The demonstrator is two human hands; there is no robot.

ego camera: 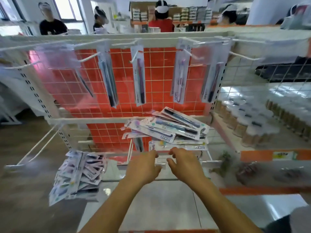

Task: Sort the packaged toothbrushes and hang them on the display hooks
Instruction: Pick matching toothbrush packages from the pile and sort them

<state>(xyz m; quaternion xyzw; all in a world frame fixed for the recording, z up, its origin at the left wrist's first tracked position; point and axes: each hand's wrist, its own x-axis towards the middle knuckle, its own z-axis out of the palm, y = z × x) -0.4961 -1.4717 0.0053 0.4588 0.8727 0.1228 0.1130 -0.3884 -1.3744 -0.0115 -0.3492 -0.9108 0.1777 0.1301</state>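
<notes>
My left hand [143,167] & right hand [185,163] reach twd clear flat toothbrush pack [160,161] under loose pile of carded toothbrush packs [168,128]; fingers apart, loosely curled, grip unclear.

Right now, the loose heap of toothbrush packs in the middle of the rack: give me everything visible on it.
The heap of toothbrush packs is a loose, unsorted stack of flat clear-fronted packets with white card backing, each holding one brush; dark blue and black handles show on top, a pinkish one at the left edge. Some cards read BDM or Hank. The packs lie flat, fanned at crossing angles, on the white wire shelf before the orange grid panel. The left hand and right hand reach just below it, at a separate clear pack; neither plainly touches the heap.
</notes>
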